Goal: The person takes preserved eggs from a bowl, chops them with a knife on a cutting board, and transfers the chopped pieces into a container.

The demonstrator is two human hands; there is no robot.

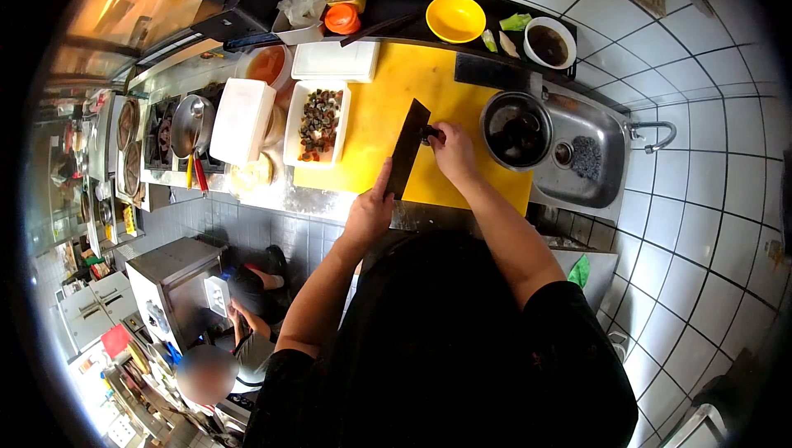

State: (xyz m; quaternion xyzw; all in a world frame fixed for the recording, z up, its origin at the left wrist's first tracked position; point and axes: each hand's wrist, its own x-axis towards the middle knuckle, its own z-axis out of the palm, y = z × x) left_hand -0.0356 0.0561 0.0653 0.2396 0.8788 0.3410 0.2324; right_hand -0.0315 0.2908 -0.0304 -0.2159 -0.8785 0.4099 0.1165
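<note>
Over the yellow rectangular cutting board (394,73), the dark, broad-bladed metal cleaver (407,151) should handle as stiff and fairly heavy, best held by its dark short handle (426,135) on the right, where the right hand (453,151) is closed round it. The left hand (370,213) has a finger against the blade's near left side; whether its other fingers grip anything I cannot tell, and the handle is mostly hidden

I count one dark broad-bladed cleaver (407,151), one yellow rectangular cutting board (379,110), one round yellow bowl (455,18), one rectangular steel sink (582,118) and one curved metal tap (672,134).
</note>
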